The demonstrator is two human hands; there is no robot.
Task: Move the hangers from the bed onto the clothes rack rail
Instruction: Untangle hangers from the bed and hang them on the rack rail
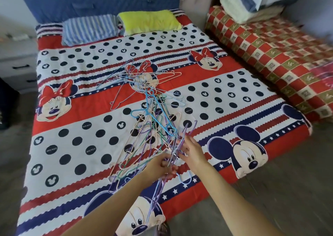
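Hangers [144,120]: tangled pile, bed [75,145] centre toward foot edge. Left hand [161,165] fingers curled, gripping hanger bundle [156,196] over foot edge. Right hand [192,153] fingers extended, touching same bundle.

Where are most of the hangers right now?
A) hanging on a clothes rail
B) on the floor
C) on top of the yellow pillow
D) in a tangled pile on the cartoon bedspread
D: the hangers lie in a tangled pile across the middle of the bedspread, while both hands, left hand and right hand, reach into the near end of the pile.
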